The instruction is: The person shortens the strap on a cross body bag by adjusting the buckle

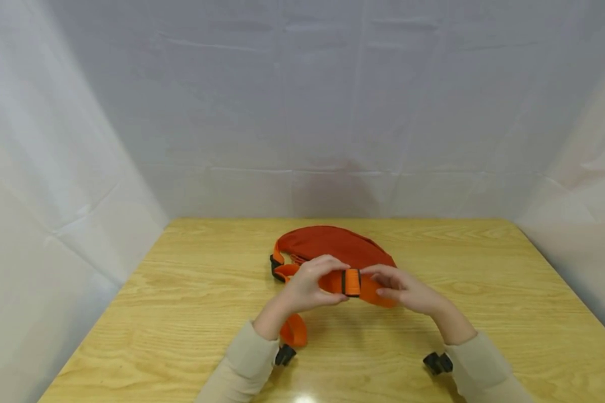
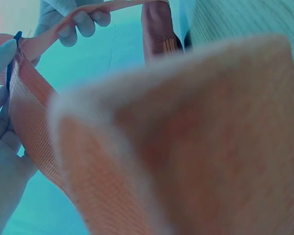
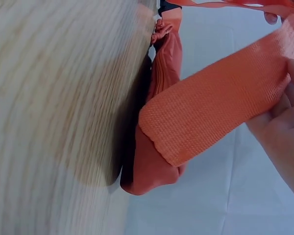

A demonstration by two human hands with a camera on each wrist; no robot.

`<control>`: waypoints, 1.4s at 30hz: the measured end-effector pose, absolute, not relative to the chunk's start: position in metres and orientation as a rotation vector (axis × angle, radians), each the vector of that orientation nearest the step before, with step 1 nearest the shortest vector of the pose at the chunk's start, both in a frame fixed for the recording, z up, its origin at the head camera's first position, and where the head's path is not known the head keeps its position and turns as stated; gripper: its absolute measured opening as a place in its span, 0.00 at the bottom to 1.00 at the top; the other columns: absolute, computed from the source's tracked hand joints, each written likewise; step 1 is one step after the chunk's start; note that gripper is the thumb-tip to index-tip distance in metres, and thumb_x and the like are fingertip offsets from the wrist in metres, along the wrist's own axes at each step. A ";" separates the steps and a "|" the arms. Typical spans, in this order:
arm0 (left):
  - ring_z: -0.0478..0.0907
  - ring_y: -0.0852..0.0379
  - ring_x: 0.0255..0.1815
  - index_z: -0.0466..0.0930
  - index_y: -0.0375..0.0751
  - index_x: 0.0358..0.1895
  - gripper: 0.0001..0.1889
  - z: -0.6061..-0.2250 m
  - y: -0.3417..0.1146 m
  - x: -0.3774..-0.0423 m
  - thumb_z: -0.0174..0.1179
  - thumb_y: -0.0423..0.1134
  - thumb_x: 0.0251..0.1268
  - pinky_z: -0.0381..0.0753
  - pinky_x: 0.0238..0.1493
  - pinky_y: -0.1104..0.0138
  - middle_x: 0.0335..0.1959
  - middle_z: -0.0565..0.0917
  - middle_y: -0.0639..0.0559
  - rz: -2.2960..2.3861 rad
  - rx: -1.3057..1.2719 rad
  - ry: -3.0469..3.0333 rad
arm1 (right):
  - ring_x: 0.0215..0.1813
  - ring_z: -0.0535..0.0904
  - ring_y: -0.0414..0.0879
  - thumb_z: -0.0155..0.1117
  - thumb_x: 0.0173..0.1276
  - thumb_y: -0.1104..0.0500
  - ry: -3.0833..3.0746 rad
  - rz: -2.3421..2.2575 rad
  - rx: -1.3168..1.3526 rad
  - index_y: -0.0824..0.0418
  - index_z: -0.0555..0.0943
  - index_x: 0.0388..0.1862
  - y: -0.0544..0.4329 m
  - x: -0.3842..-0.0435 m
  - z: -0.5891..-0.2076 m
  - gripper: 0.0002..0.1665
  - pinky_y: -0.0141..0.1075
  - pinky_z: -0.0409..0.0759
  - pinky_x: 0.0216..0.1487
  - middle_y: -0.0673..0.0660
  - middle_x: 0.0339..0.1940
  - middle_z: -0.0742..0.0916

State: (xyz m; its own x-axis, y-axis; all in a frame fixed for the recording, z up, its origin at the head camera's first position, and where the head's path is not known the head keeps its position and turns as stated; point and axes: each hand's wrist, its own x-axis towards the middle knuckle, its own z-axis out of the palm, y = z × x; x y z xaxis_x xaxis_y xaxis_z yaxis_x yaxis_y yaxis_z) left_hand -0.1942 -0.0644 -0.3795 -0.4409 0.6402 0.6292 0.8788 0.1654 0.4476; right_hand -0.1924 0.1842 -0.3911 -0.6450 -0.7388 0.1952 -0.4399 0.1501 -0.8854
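Observation:
A red waist bag (image 1: pixel 338 243) with an orange webbing strap (image 1: pixel 375 291) lies on the table. My left hand (image 1: pixel 307 284) pinches a black strap slider (image 1: pixel 352 282), thumb below and fingers above, with the webbing threaded through it. My right hand (image 1: pixel 408 291) holds the strap just right of the slider, its forefinger by the slider's edge. In the right wrist view, the thumb presses the flat webbing (image 3: pixel 210 98), whose end hangs before the bag (image 3: pixel 152 161). A blurred near strap loop (image 2: pixel 186 137) covers much of the left wrist view.
A black buckle (image 1: pixel 276 268) joins the strap at the bag's left end. Another strap loop (image 1: pixel 294 331) hangs beside my left wrist. Black devices sit at the left wrist (image 1: pixel 284 355) and right wrist (image 1: pixel 438 364). White sheeting (image 1: pixel 333 112) surrounds the wooden table (image 1: pixel 206 268).

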 end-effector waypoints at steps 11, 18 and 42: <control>0.72 0.58 0.42 0.74 0.34 0.47 0.22 -0.384 -0.064 -0.197 0.68 0.32 0.44 0.73 0.41 0.73 0.42 0.76 0.47 -1.170 -1.482 -2.131 | 0.44 0.74 0.40 0.51 0.65 0.68 2.289 -1.590 -1.063 0.72 0.69 0.48 0.179 -0.189 -0.389 0.13 0.33 0.75 0.42 0.66 0.44 0.76; 0.72 0.58 0.43 0.74 0.33 0.47 0.22 -0.382 -0.063 -0.195 0.68 0.32 0.44 0.72 0.43 0.72 0.42 0.76 0.47 -1.153 -1.490 -2.126 | 0.42 0.75 0.41 0.51 0.65 0.67 2.309 -1.623 -1.075 0.71 0.70 0.45 0.175 -0.188 -0.389 0.10 0.33 0.75 0.40 0.61 0.41 0.76; 0.73 0.57 0.41 0.75 0.35 0.46 0.23 -0.384 -0.062 -0.198 0.70 0.33 0.42 0.73 0.42 0.71 0.41 0.77 0.47 -1.131 -1.468 -2.092 | 0.37 0.78 0.40 0.56 0.63 0.67 2.292 -1.750 -0.929 0.76 0.72 0.42 0.162 -0.185 -0.383 0.13 0.33 0.77 0.37 0.63 0.37 0.79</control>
